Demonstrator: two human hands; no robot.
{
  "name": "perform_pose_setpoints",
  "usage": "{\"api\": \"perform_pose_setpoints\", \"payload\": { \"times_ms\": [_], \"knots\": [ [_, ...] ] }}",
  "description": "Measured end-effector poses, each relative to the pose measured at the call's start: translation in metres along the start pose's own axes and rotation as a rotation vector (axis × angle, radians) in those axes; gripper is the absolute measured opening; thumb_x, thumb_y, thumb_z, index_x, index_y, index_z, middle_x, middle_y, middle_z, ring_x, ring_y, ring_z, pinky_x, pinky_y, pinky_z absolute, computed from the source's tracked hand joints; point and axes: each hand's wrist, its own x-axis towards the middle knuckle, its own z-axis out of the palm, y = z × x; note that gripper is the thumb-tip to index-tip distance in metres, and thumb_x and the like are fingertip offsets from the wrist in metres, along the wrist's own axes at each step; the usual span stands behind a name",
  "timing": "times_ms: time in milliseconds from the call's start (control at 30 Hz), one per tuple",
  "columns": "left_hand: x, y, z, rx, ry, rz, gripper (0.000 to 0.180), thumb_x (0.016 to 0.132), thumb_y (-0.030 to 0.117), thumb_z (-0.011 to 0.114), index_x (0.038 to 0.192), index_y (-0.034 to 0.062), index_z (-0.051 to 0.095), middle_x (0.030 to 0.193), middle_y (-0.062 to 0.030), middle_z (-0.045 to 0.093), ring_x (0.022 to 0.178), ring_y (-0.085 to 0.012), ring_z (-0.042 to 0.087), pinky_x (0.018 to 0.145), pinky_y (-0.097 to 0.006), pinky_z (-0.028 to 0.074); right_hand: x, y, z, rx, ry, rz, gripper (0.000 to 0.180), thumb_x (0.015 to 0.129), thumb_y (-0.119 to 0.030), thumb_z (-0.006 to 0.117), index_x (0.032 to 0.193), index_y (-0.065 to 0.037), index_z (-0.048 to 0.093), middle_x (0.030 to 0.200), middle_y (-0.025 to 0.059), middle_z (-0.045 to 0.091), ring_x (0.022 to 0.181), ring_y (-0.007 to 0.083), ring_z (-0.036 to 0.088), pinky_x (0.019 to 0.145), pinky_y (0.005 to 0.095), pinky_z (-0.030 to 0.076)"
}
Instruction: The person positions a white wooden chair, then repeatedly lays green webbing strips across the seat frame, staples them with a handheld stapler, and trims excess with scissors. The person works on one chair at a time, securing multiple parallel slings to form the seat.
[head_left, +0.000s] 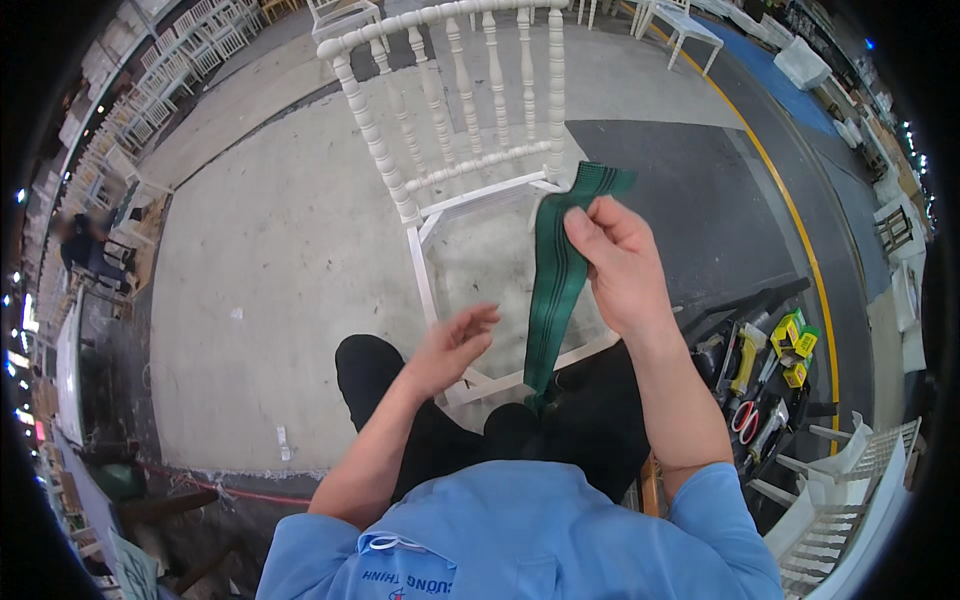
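A white wooden chair frame (420,285) with a turned-spindle back stands in front of my knees, its seat opening bare so the floor shows through. My right hand (622,262) pinches the upper part of a green webbing strap (557,285) with dark stripes, thumb on top. The strap hangs down over the right side of the seat frame, its lower end between my thighs. My left hand (455,350) hovers over the near left part of the seat opening, holding nothing, its fingers apart and slightly blurred.
At my right sits a tray of tools with red-handled scissors (745,422) and yellow-green boxes (794,340). White chairs (845,500) stand at the lower right, and more line the far left. A person (95,250) sits at the left. A yellow floor line (790,205) curves along the right.
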Motion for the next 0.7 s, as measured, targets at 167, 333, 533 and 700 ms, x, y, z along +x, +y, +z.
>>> {"api": "perform_pose_setpoints", "payload": {
  "times_ms": [167,333,533,700],
  "knots": [
    [0.006,0.111,0.036,-0.059,0.063,0.331,0.036,0.105,0.013,0.07,0.137,-0.0014,0.063,0.117,-0.0048,0.073,0.11,-0.0129,0.067,0.101,-0.031,0.052,0.008,-0.015,0.028,-0.208,-0.046,-0.026,0.01,0.105,-0.01,0.068,0.106,-0.002,0.072,0.09,-0.0035,0.07,0.085,0.004,0.062,0.077,0.0251,0.051],
    [0.002,0.118,0.058,-0.01,0.352,0.195,0.018,0.106,0.014,0.068,0.11,-0.002,0.073,0.084,0.005,0.065,0.08,-0.0025,0.054,0.068,-0.025,0.047,-0.014,0.018,0.017,-0.132,-0.204,-0.023,0.03,0.106,-0.008,0.063,0.135,-0.003,0.065,0.12,0.0,0.069,0.111,0.0067,0.061,0.094,0.0244,0.049],
    [-0.036,0.044,0.06,-0.268,0.519,-0.026,0.015,0.105,0.013,0.069,0.105,-0.0009,0.076,0.088,0.0027,0.071,0.079,-0.0045,0.058,0.071,-0.024,0.048,-0.104,0.132,0.005,-0.034,-0.1,0.6,0.048,0.103,-0.008,0.07,0.148,-0.002,0.055,0.134,0.008,0.066,0.122,0.0152,0.062,0.106,0.0344,0.051],
    [-0.036,0.025,0.041,-0.422,0.617,-0.081,0.014,0.107,0.014,0.067,0.103,0.0018,0.074,0.086,0.0021,0.069,0.079,-0.007,0.062,0.074,-0.026,0.051,-0.145,0.166,-0.003,-0.241,-0.168,0.768,0.014,0.1,-0.008,0.074,0.112,0.0,0.074,0.101,0.0026,0.075,0.092,0.0103,0.067,0.085,0.0276,0.054]
  ]
}}
